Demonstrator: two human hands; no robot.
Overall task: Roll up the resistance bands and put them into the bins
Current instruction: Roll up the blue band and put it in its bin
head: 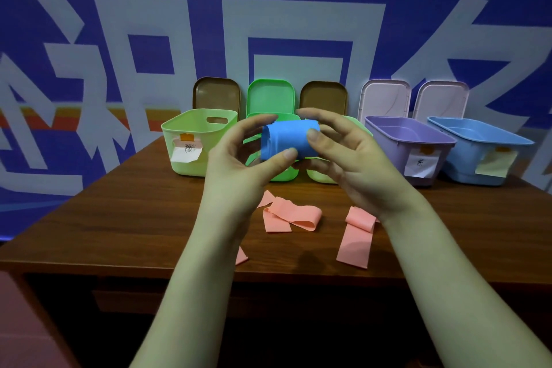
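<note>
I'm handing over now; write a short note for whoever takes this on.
Hands: left hand and right hand both grip the blue band roll, held above the wooden table.
The pink bands lie loose and unrolled on the table.
Done: blue band looks rolled.
Left: put it in a bin, probably the blue bin at far right; then roll and bin the pink ones.

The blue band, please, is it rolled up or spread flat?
Rolled up: the blue band is a tube held by left hand and right hand.
</note>
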